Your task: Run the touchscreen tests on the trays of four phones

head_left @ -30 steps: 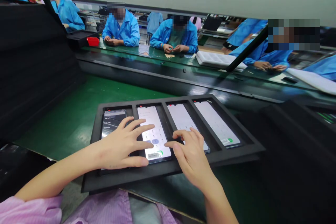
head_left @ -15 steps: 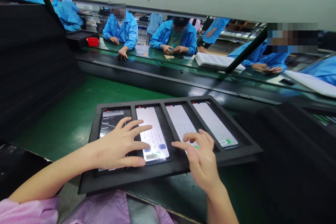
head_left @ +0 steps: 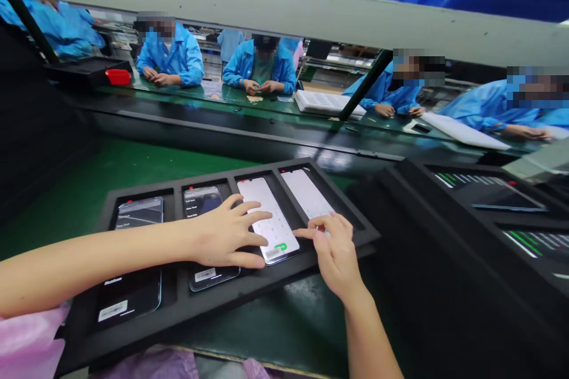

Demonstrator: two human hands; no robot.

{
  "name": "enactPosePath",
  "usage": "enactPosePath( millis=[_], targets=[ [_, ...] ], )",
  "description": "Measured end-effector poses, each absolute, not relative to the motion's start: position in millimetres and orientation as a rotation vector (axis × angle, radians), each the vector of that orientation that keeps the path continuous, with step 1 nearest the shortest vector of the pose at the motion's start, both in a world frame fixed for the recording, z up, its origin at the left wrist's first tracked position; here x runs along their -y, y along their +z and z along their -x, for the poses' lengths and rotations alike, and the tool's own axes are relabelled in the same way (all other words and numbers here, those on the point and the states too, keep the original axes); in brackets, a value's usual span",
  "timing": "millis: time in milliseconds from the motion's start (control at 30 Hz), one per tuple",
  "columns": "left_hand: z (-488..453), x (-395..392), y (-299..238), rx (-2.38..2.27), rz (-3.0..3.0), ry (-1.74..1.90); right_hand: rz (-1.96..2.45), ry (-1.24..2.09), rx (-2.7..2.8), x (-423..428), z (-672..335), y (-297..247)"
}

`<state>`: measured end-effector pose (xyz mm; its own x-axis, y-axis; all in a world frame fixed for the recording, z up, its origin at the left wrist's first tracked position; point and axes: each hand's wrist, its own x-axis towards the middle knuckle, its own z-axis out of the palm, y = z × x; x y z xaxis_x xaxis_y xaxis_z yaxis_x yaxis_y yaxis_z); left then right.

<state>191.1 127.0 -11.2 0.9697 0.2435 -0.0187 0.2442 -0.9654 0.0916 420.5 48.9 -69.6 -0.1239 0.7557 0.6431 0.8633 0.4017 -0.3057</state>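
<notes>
A black foam tray [head_left: 267, 289] holds several phones in a row of slots. My left hand [head_left: 233, 231] is open, fingers spread over a phone with a white keypad screen [head_left: 281, 226]; I cannot tell whether they touch the glass. My right hand [head_left: 338, 254] holds nothing visible. Its index finger points left near that phone's right edge, the others bent over the lower part of the rightmost white-screen phone [head_left: 304, 189]. Left of these lie a phone with a dark menu [head_left: 202, 195], partly under my left hand, and another dark-screened phone [head_left: 137, 302], crossed by my left forearm.
On the right, a second black tray [head_left: 484, 222] carries phones with striped screens. A dark rail [head_left: 213, 127] runs behind the green bench [head_left: 178, 157]. Beyond it, co-workers in blue jackets sit near a red bin [head_left: 118, 76] and a white tray [head_left: 326, 102].
The view has turned right, so the tray appears further left. My left hand has passed from the second phone to the third. The second phone's white keypad has given way to a dark menu.
</notes>
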Motion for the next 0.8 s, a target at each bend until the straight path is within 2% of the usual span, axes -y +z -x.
enactPosePath(
  millis=[800],
  targets=[
    [-193.4,-128.5,-9.8,-0.377,-3.129,0.074,1.599,-0.026,2.026,-45.4,-416.2,-60.3]
  ],
)
